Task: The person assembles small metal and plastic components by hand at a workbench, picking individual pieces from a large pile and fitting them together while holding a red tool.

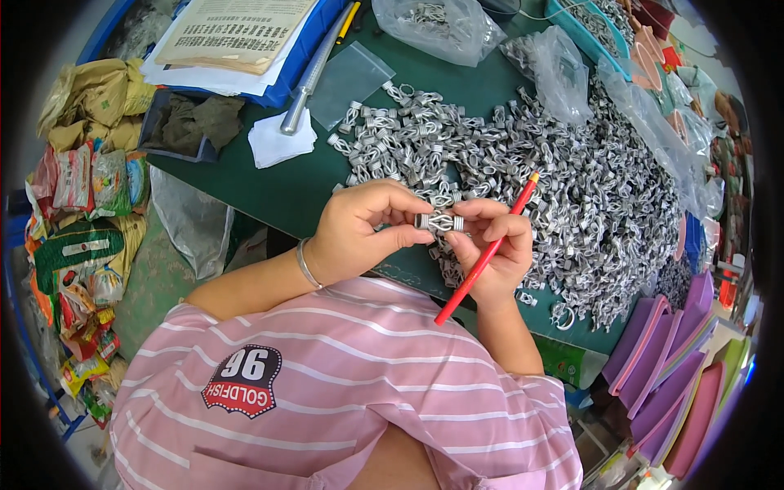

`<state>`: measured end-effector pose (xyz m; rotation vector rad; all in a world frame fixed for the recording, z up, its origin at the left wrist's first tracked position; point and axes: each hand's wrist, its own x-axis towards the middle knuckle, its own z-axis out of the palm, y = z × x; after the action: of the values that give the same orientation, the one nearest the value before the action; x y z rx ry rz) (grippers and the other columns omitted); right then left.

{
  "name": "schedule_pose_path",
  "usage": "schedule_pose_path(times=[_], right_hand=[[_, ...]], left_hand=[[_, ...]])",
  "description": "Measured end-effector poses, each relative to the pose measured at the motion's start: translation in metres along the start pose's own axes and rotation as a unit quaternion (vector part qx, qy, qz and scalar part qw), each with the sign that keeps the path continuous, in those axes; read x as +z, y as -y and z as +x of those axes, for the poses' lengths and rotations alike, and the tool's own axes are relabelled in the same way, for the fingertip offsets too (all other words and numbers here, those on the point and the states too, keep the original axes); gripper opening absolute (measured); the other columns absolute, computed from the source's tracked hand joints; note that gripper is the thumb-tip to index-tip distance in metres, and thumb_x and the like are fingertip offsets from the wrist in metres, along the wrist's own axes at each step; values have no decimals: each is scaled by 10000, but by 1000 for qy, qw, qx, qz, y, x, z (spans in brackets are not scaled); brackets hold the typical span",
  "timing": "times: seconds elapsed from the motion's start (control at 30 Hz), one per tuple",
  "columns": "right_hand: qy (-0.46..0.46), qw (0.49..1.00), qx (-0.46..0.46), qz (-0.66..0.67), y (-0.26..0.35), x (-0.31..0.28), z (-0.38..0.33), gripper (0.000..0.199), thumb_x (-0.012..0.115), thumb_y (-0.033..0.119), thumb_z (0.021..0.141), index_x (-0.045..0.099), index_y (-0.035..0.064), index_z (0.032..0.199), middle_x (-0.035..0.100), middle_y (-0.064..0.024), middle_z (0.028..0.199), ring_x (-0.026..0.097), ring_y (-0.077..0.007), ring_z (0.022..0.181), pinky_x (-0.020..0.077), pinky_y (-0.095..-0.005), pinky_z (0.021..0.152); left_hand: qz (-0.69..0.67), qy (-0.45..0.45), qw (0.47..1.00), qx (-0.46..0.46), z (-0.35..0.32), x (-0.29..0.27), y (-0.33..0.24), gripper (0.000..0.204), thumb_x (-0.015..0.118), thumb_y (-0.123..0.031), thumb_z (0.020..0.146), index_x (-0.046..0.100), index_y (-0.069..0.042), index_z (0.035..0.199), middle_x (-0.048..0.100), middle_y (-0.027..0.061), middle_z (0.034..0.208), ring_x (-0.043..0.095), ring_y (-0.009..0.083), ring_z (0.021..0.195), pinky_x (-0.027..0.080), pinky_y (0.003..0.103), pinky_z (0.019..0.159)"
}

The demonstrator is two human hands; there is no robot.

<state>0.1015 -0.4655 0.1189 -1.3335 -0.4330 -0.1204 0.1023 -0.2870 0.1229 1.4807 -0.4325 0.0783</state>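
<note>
My left hand (363,230) and my right hand (496,245) meet over the near edge of a green table (278,192). Between their fingertips they pinch a small silver metal spring clip (441,222). My right hand also grips a red pencil (486,255) that slants from upper right to lower left. A thin bracelet (305,265) circles my left wrist. Just beyond the hands lies a large heap of the same silver metal clips (563,180) spread over the table.
Clear plastic bags (441,28) holding clips lie at the table's far side, with a metal tube (306,82), a white cloth (280,140) and printed papers (233,33). Snack packets (82,188) crowd the floor at left. Purple and pink trays (670,359) stack at right.
</note>
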Motion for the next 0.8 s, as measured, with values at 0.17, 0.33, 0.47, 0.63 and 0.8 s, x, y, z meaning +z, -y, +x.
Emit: schedule_pose_path(times=[0.17, 0.33, 0.47, 0.63, 0.8], right_hand=[[3, 998, -40, -52, 1, -1, 2, 394, 691, -58, 688, 361, 74, 859, 571, -187, 958, 582, -212, 843, 477, -302, 727], [42, 987, -99, -121, 5, 3, 9, 404, 693, -57, 683, 355, 80, 855, 596, -200, 938, 576, -198, 800, 469, -295, 702], [-27, 998, -18, -46, 5, 8, 5, 369, 670, -56, 711, 356, 74, 856, 602, -208, 954, 571, -174, 772, 467, -268, 691], [-54, 997, 47, -38, 4, 3, 3, 265, 623, -21, 779, 377, 54, 840, 600, -212, 980, 559, -135, 759, 465, -239, 689], [-53, 995, 82, -11, 4, 4, 3, 228, 603, -19, 798, 389, 49, 837, 599, -215, 987, 562, -130, 783, 462, -239, 699]], left_hand=[[-239, -2, 948, -209, -4, 0, 3, 223, 618, 30, 778, 573, 44, 997, 589, 78, 810, 592, 118, 674, 497, 213, 604], [-285, 5, 908, -306, -2, 1, 2, 219, 618, 15, 782, 573, 40, 995, 591, 82, 786, 607, 134, 674, 512, 223, 614], [-279, -13, 919, -278, -6, 2, 1, 174, 622, 11, 783, 567, 43, 945, 599, 92, 770, 611, 140, 659, 516, 227, 603], [-276, -15, 926, -257, -4, 2, -4, 159, 632, 35, 765, 557, 46, 905, 600, 107, 767, 607, 147, 640, 522, 255, 589], [-246, -15, 944, -219, -8, 3, -1, 180, 646, 69, 737, 553, 45, 889, 596, 113, 750, 603, 149, 632, 521, 266, 577]])
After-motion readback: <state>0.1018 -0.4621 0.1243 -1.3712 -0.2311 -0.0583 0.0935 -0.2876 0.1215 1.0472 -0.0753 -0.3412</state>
